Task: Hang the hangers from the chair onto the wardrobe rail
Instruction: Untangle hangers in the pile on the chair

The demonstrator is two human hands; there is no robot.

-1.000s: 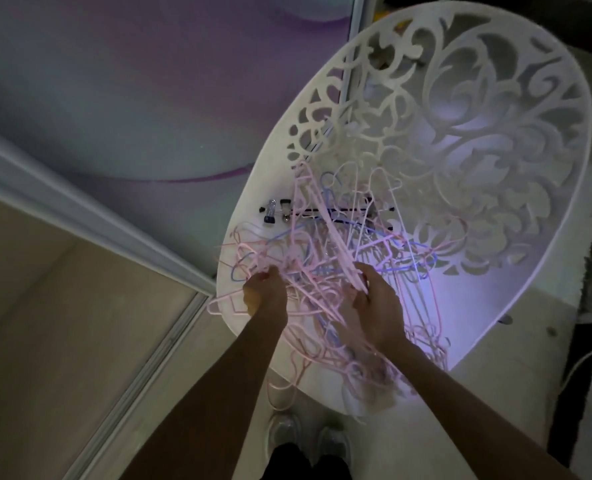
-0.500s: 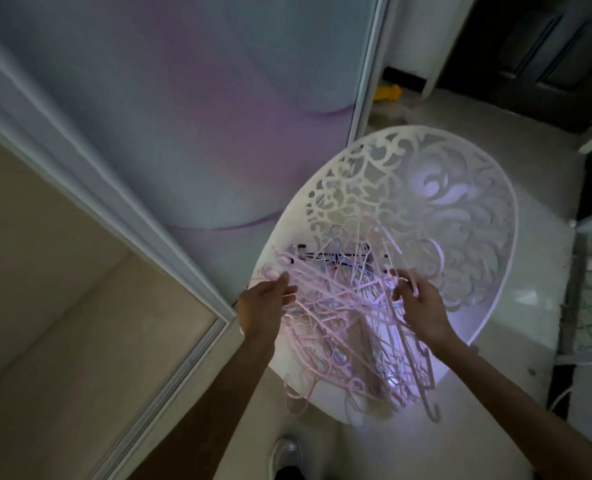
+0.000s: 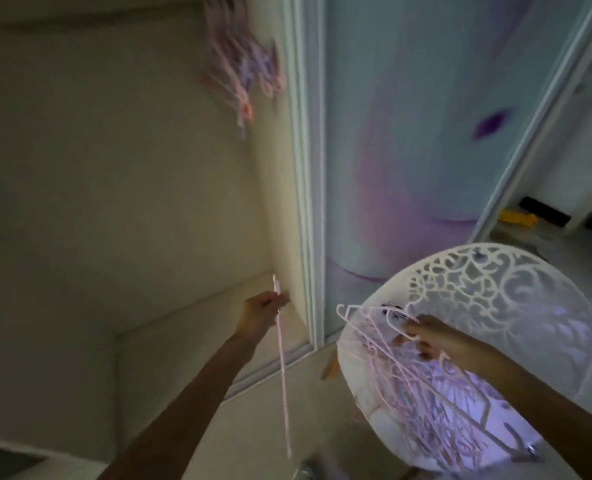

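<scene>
A person's left hand point(image 3: 263, 311), which gripped the tangle on the chair point(image 3: 467, 348) a second ago, now pinches a single pink hanger point(image 3: 282, 368) lifted left toward the open wardrobe point(image 3: 131, 188), ready for hanging. The right hand point(image 3: 429, 337) curls around a bunch of hangers point(image 3: 408, 372) over the seat. Far above, blurred hangers point(image 3: 242, 67) already hang; their rail is hidden.
</scene>
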